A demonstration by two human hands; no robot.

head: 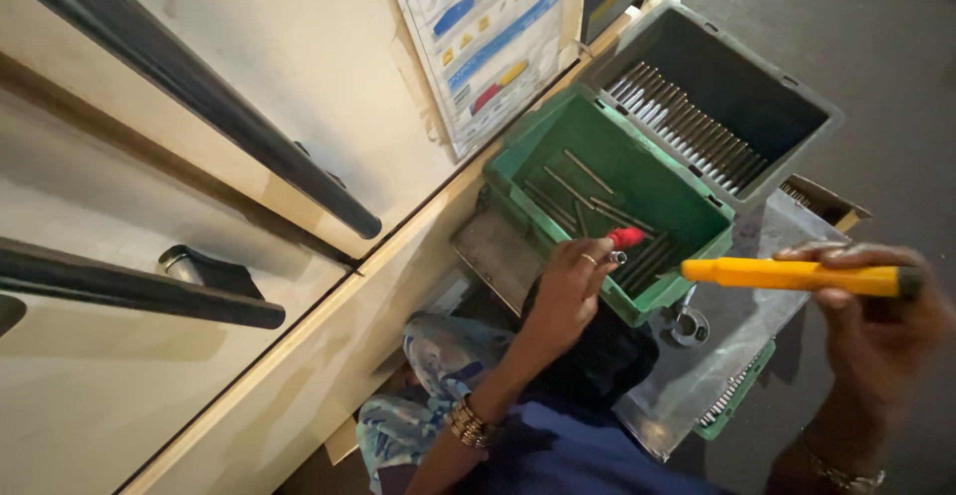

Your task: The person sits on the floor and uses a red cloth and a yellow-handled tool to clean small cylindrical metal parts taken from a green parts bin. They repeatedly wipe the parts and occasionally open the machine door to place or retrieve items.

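- Two dark bars are crossing the left half of the frame, lying over pale wooden panels.
- A printed chart is hanging at top centre, against the panel.
- Left hand is sitting at centre, fingers curled shut around a small red-tipped piece with a short metal end; a ring is showing on one finger, bangles on the wrist.
- That hand is hovering at the near rim of the green bin, which is holding a few loose metal rods lying at mixed angles.
- A grey bin is sitting just beyond the green one, upper right, with a tidy row of metal rods along its floor.
- A yellow tool is lying level at right of centre, its tip pointing towards the green bin.
- Right hand is closing around the tool's right end, fingers wrapped over the top; motion blur is softening the detail.
- A clear plastic sheet is lying below the tool, covering a tray at lower right.
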